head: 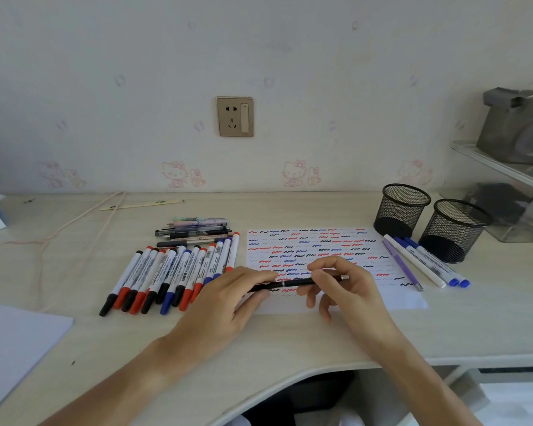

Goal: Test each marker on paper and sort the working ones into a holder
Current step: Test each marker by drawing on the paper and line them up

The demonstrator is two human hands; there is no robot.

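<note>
Where print shows at all, only on the row of whiteboard markers (170, 273) left of the paper (320, 265): dark lettering along the white barrels, one line seeming to read "WHITEBOARD", the rest too small to make out. Caps there black, red and blue, pointing toward the near desk edge.

Held low over the paper's near part, a slim black pen (296, 283) with a thin silver ring at mid-length and a silver tip at its right end. Long axis nearly level, running left to right, right end slightly farther from the camera. Left hand (228, 305) curled round the pen's left end, thumb and fingers gripping it. Right hand (348, 287) pinching the right half between thumb and forefinger, remaining fingers loosely bent beneath.

Paper covered with rows of short red, blue and black squiggles. Just right of it, four markers (425, 262) lying side by side, one purple, blue caps on two. Beyond those, two black mesh holders (428, 219) standing upright. Behind the marker row, a small heap of assorted pens (197, 230).
</note>
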